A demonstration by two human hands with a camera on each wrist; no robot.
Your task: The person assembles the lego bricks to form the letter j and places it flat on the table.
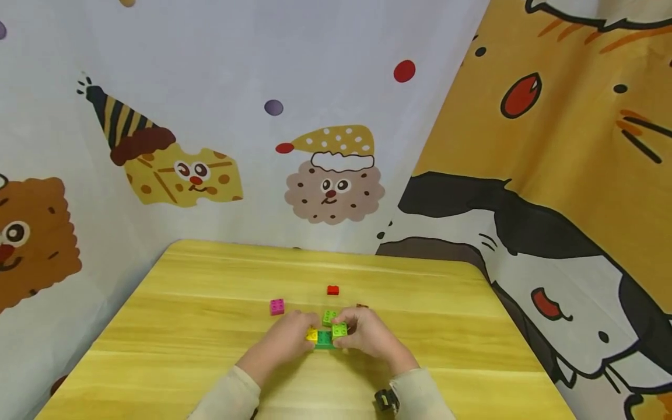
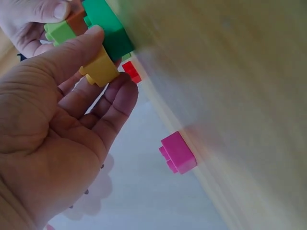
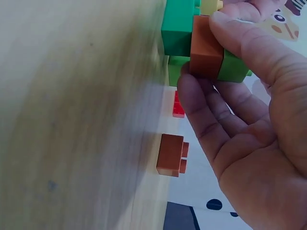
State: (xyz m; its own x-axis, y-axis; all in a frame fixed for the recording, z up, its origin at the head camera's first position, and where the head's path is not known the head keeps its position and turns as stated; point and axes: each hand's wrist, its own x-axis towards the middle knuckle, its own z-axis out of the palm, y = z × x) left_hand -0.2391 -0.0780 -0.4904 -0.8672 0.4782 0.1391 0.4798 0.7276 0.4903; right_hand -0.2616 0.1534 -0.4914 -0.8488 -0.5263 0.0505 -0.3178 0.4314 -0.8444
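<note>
Near the front middle of the table, both hands are on one small stack of toy building bricks. Its base is a dark green brick (image 2: 110,31). On the left end a yellow brick (image 2: 101,69) is pinched between thumb and fingers of my left hand (image 1: 286,338). My right hand (image 1: 370,333) pinches a brown brick (image 3: 206,48) that carries a light green brick (image 3: 233,67) on top. That pair sits against the dark green brick's right end; whether it is fully pressed on I cannot tell. Just behind stands another light green brick (image 1: 329,317).
A pink brick (image 1: 277,307) stands left of the hands. Further back lies a small red brick (image 1: 333,290). Another brown brick (image 3: 171,155), mostly hidden in the head view, is behind the right hand. A patterned curtain (image 1: 236,227) hangs beyond the wooden table (image 1: 210,274).
</note>
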